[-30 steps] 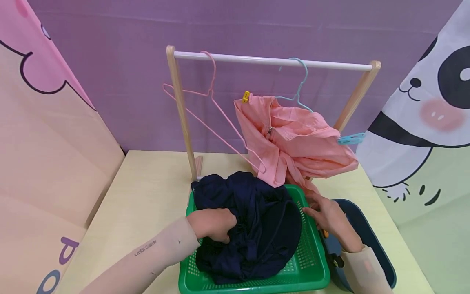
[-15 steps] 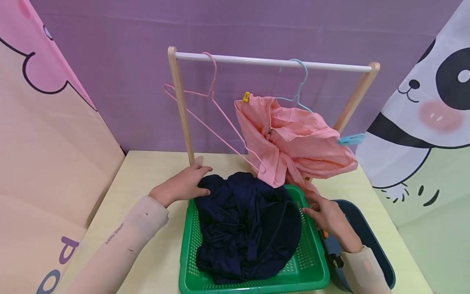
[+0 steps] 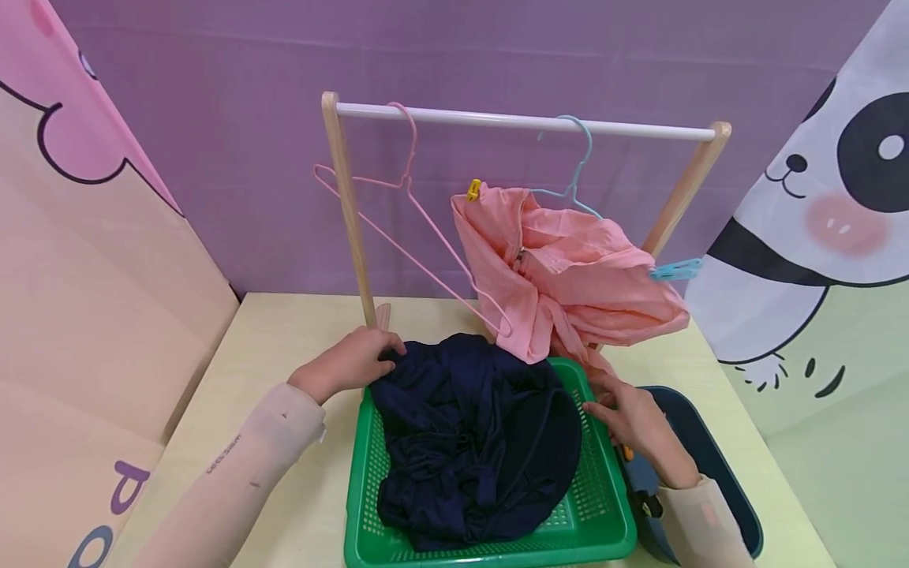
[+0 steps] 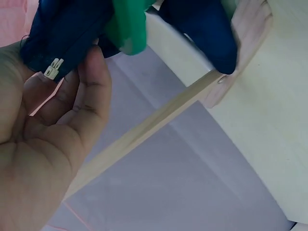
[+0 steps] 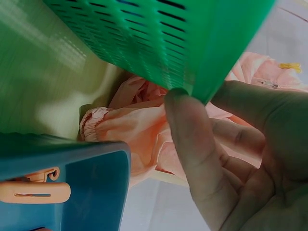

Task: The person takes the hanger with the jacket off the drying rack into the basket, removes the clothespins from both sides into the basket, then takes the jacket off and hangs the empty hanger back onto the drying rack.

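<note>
The left hand (image 3: 348,366) has moved from the navy garment's (image 3: 483,457) nine-o'clock side to pinch its ten-o'clock corner.

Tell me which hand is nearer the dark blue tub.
Right. The right hand grips the right rim of the green basket, next to the dark blue tub; the left hand is across the basket, holding the navy garment.

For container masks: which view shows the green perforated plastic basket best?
Head: the basket shows nearly uncropped, crumpled navy fabric covering much inside. Left wrist: only a small green piece. Right wrist: one slotted wall, close but cropped.
</note>
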The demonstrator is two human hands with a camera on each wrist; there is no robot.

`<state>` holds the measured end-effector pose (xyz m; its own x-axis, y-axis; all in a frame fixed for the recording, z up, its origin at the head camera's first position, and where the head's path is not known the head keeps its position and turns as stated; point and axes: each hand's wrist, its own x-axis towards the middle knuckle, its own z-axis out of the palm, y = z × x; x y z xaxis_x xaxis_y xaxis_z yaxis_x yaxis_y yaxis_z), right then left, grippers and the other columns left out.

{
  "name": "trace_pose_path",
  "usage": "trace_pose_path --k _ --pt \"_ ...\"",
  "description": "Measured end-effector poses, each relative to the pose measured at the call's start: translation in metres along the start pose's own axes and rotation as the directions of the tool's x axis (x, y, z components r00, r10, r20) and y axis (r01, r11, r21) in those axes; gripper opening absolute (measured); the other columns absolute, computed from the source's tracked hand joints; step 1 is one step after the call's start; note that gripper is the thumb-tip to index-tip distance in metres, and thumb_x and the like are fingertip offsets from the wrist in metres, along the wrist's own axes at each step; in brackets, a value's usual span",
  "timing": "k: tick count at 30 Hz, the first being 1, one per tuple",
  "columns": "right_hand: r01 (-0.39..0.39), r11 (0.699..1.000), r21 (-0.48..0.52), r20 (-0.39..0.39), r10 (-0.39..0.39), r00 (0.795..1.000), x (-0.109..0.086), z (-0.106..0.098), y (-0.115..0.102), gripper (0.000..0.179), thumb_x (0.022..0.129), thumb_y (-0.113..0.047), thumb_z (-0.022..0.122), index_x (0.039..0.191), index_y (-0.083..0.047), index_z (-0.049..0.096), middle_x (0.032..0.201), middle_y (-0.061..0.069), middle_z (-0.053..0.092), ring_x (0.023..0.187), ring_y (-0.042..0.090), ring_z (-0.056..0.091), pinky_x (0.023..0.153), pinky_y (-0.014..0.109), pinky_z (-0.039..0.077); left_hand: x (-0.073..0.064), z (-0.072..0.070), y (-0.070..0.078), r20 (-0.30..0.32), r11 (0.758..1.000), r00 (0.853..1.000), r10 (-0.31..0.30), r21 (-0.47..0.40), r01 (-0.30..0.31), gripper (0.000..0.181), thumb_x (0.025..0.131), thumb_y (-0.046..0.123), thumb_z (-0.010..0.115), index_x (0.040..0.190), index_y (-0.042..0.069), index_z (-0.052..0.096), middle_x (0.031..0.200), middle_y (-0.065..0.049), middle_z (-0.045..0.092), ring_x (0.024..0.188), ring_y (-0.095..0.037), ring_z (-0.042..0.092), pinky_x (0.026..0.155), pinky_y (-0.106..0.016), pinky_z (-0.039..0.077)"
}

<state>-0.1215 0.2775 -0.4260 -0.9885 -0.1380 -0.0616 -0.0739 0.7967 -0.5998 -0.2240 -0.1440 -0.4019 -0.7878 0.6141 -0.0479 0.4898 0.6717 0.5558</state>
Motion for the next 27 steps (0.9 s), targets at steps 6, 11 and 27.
trace_pose_path --k 6,11,27 --pt "0.006 1.0 0.008 -0.002 -0.006 1.0 -0.001 0.001 0.0 0.042 0.096 -0.014 0.069 0.133 -0.001 0.056 0.089 0.008 0.072 0.044 0.014 0.056 0.045 0.031 0.051 -0.008 -0.004 0.024 -0.017 0.997 0.997 0.072 0.031 -0.071 0.024 0.093 0.0 0.068 0.117 0.001 0.069 0.117 -0.014 0.068 0.106 -0.027 0.064 0.09 -0.043 0.054" --pt "0.024 0.999 0.023 0.001 -0.024 1.0 -0.001 0.0 0.002 0.041 0.096 -0.013 0.069 0.133 -0.001 0.056 0.087 0.007 0.071 0.044 0.014 0.056 0.044 0.03 0.05 -0.016 -0.005 0.06 0.005 0.972 0.978 0.207 0.115 -0.207 0.024 0.093 -0.001 0.068 0.117 0.002 0.069 0.113 -0.011 0.068 0.102 -0.024 0.066 0.088 -0.038 0.055" --pt "0.038 0.999 0.009 0.0 -0.038 0.999 0.0 0.0 0.002 0.039 0.096 -0.013 0.069 0.131 -0.001 0.057 0.086 0.006 0.071 0.044 0.016 0.057 0.046 0.03 0.051 -0.008 0.057 0.109 0.282 0.907 0.925 0.254 0.264 -0.329 0.026 0.094 -0.003 0.064 0.115 0.008 0.073 0.108 -0.004 0.07 0.098 -0.016 0.065 0.089 -0.025 0.052"
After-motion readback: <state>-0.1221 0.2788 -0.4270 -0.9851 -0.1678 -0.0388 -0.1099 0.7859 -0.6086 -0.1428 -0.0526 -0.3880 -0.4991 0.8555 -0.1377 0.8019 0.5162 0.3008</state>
